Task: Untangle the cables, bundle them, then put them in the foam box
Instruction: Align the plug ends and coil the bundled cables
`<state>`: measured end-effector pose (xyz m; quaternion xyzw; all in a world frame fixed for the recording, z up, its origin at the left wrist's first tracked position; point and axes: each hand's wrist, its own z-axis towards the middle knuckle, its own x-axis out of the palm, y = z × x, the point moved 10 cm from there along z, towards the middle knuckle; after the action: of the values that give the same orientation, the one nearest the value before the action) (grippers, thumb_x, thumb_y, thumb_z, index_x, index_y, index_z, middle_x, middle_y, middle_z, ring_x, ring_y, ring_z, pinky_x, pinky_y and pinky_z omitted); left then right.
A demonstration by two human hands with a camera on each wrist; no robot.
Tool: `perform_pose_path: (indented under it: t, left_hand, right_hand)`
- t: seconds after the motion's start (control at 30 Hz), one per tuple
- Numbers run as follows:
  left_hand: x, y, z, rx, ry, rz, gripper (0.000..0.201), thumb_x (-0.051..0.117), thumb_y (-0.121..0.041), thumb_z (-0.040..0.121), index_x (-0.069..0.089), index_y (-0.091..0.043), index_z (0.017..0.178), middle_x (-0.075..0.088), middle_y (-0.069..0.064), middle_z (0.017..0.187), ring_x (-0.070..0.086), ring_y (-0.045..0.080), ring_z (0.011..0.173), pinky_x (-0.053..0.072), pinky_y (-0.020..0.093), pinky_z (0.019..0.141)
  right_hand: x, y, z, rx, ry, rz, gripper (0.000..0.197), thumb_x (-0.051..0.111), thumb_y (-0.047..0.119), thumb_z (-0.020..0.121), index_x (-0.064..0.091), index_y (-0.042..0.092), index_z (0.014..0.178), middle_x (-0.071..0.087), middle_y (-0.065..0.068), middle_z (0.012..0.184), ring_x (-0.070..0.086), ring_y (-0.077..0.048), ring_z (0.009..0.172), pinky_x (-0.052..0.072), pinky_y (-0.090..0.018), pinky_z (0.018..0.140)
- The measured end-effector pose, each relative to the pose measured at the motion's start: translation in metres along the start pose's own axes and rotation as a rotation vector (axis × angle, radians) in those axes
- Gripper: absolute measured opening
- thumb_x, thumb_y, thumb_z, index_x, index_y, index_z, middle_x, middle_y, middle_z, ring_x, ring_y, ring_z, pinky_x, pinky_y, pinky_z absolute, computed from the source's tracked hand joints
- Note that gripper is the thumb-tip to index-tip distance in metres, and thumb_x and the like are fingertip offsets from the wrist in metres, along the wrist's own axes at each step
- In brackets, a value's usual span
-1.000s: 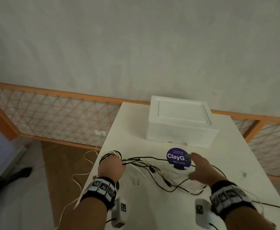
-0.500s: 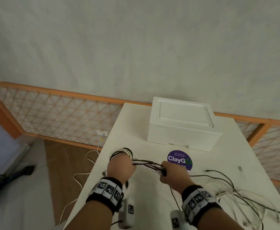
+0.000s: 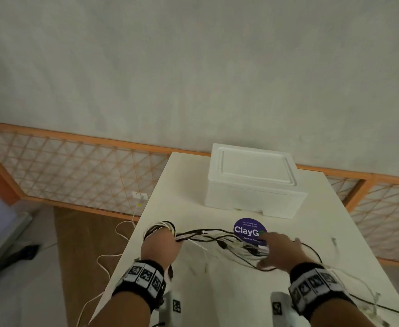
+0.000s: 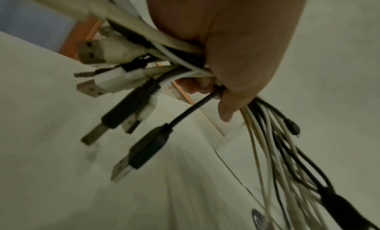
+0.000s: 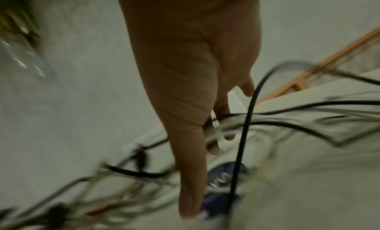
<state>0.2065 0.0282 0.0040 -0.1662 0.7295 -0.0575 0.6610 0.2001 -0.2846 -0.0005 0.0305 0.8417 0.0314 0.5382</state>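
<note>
My left hand [image 3: 160, 244] grips a bundle of black and white cables [image 3: 208, 234] at the table's left edge, with a loop sticking out beyond the knuckles. In the left wrist view its fingers [image 4: 236, 46] curl round the cables [image 4: 144, 27], and several USB plugs [image 4: 148, 152] splay out to the left. The strands run right to my right hand [image 3: 278, 252], which lies spread over them beside a purple sticker. In the right wrist view its fingers [image 5: 185, 71] are straight, with a black cable [image 5: 242, 144] crossing in front. The white foam box [image 3: 252, 182] stands behind with its lid on.
The round purple ClayGo sticker [image 3: 248, 228] lies on the white table [image 3: 217, 291]. More loose cables [image 3: 368, 300] trail to the near right corner. A white cord [image 3: 113, 258] hangs off the left edge. An orange lattice fence [image 3: 75, 171] runs behind.
Half a second ago my right hand pinched the strands close to my left hand. It has since slid right along them and opened flat. The left hand keeps its grip.
</note>
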Motion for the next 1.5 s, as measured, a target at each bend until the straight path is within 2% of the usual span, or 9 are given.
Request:
perform_pose_path:
  t: [0.2, 0.3, 0.4, 0.73, 0.87, 1.0, 1.17, 1.3, 1.5]
  left_hand:
    - [-0.006, -0.056, -0.009, 0.204, -0.061, 0.101, 0.020, 0.049, -0.039, 0.089, 0.055, -0.020, 0.087, 0.053, -0.001, 0.081, 0.061, 0.021, 0.089, 0.043, 0.028, 0.071]
    - [-0.014, -0.082, -0.014, 0.314, -0.103, 0.143, 0.018, 0.048, -0.034, 0.088, 0.054, -0.018, 0.095, 0.051, -0.001, 0.085, 0.054, 0.019, 0.085, 0.040, 0.028, 0.074]
    - [-0.012, -0.081, -0.012, 0.336, -0.070, 0.137, 0.008, 0.047, -0.029, 0.085, 0.047, -0.021, 0.086, 0.047, -0.003, 0.082, 0.052, 0.019, 0.080, 0.044, 0.029, 0.074]
    - [0.003, -0.072, -0.005, 0.271, -0.030, -0.107, 0.016, 0.052, -0.029, 0.088, 0.056, -0.018, 0.098, 0.061, -0.001, 0.092, 0.059, 0.017, 0.085, 0.047, 0.028, 0.075]
    - [0.010, -0.074, -0.003, 0.305, 0.057, -0.209, 0.026, 0.061, -0.030, 0.085, 0.061, -0.021, 0.109, 0.065, -0.009, 0.111, 0.063, 0.011, 0.097, 0.049, 0.026, 0.086]
    - [0.010, -0.083, -0.010, 0.388, 0.124, -0.181, 0.018, 0.060, -0.032, 0.088, 0.066, -0.027, 0.104, 0.059, -0.009, 0.090, 0.061, 0.013, 0.087, 0.045, 0.023, 0.075]
    - [0.011, -0.078, -0.004, 0.312, 0.165, -0.249, 0.045, 0.067, -0.027, 0.083, 0.056, -0.023, 0.127, 0.061, -0.009, 0.125, 0.062, 0.010, 0.106, 0.046, 0.024, 0.093]
    - [0.008, -0.081, -0.002, 0.320, 0.179, -0.196, 0.063, 0.059, -0.017, 0.083, 0.041, -0.026, 0.142, 0.049, -0.005, 0.140, 0.054, 0.016, 0.119, 0.043, 0.029, 0.101]
    - [0.010, -0.084, -0.008, 0.374, 0.176, -0.287, 0.057, 0.058, -0.012, 0.080, 0.049, -0.031, 0.133, 0.063, -0.013, 0.121, 0.059, 0.001, 0.104, 0.047, 0.020, 0.092]
  right_hand:
    - [-0.044, 0.129, -0.018, -0.448, -0.249, 0.183, 0.075, 0.066, 0.035, 0.071, 0.037, 0.025, 0.139, 0.042, 0.005, 0.140, 0.037, -0.017, 0.130, 0.027, -0.036, 0.111]
    - [-0.024, 0.150, -0.016, -0.405, -0.224, 0.048, 0.040, 0.055, 0.026, 0.082, 0.049, 0.018, 0.121, 0.060, -0.003, 0.116, 0.056, -0.026, 0.110, 0.043, -0.032, 0.085]
    - [-0.012, 0.132, -0.011, -0.310, -0.204, 0.100, 0.015, 0.049, 0.028, 0.090, 0.050, 0.018, 0.100, 0.058, -0.001, 0.093, 0.059, -0.024, 0.092, 0.039, -0.029, 0.067]
    - [-0.017, 0.126, -0.023, -0.357, -0.212, 0.090, 0.020, 0.042, 0.042, 0.098, 0.042, 0.022, 0.093, 0.049, 0.006, 0.077, 0.049, -0.017, 0.072, 0.032, -0.023, 0.052]
    - [-0.023, 0.129, -0.024, -0.363, -0.183, 0.004, 0.024, 0.040, 0.038, 0.099, 0.048, 0.016, 0.102, 0.052, 0.001, 0.081, 0.049, -0.017, 0.074, 0.037, -0.028, 0.061]
    - [-0.034, 0.135, -0.027, -0.398, -0.219, -0.110, 0.026, 0.037, 0.038, 0.100, 0.048, 0.015, 0.103, 0.060, -0.006, 0.087, 0.048, -0.019, 0.070, 0.038, -0.029, 0.060]
    - [-0.035, 0.142, -0.031, -0.429, -0.197, -0.184, 0.023, 0.038, 0.035, 0.100, 0.048, 0.014, 0.103, 0.047, -0.001, 0.080, 0.046, -0.020, 0.071, 0.025, -0.026, 0.047]
    - [-0.028, 0.143, -0.030, -0.439, -0.161, -0.183, 0.023, 0.039, 0.034, 0.100, 0.048, 0.013, 0.105, 0.055, -0.005, 0.085, 0.058, -0.025, 0.080, 0.037, -0.030, 0.060]
    - [-0.023, 0.146, -0.032, -0.456, -0.134, -0.191, 0.025, 0.040, 0.033, 0.100, 0.049, 0.012, 0.110, 0.063, -0.009, 0.102, 0.062, -0.028, 0.093, 0.038, -0.032, 0.067]
